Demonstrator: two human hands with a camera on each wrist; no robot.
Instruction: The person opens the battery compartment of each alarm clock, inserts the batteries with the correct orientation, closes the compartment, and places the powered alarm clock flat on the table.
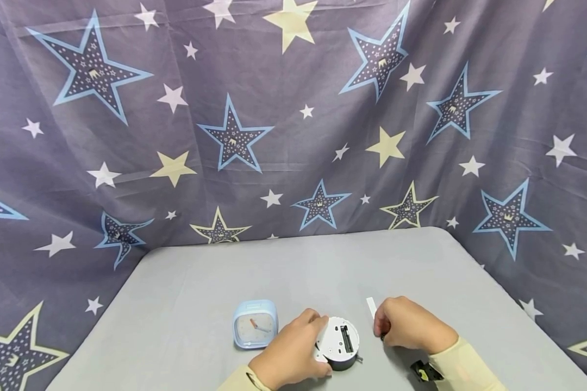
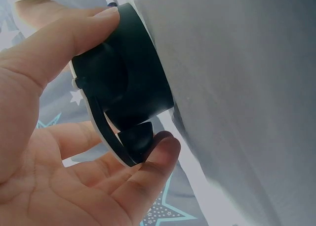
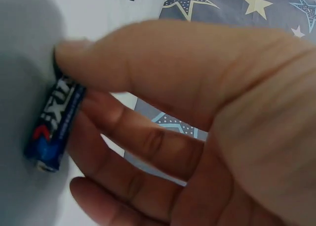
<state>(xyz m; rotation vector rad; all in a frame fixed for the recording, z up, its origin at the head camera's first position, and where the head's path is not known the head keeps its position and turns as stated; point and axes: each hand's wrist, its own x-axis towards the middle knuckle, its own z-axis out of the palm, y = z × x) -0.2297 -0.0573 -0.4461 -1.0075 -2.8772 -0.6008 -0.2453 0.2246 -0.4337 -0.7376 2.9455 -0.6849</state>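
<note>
My left hand (image 1: 293, 347) grips a round device (image 1: 333, 342) by its left side. It has a white back, which faces up, and a dark body (image 2: 133, 67). A narrow black slot (image 1: 346, 339), apparently a battery compartment, shows in its back. To the right, my right hand (image 1: 416, 325) pinches a blue AAA-like battery (image 3: 54, 124) between thumb and fingers, close to the table surface. The head view mostly hides this battery behind the fingers. Just beyond the right fingertips lies a thin white strip (image 1: 370, 307).
A light blue square alarm clock (image 1: 255, 324) stands left of my left hand on the grey table (image 1: 200, 282). Star-patterned fabric (image 1: 274, 108) rises behind the table and at both sides. A black strap-like object (image 1: 425, 372) sits at the right wrist.
</note>
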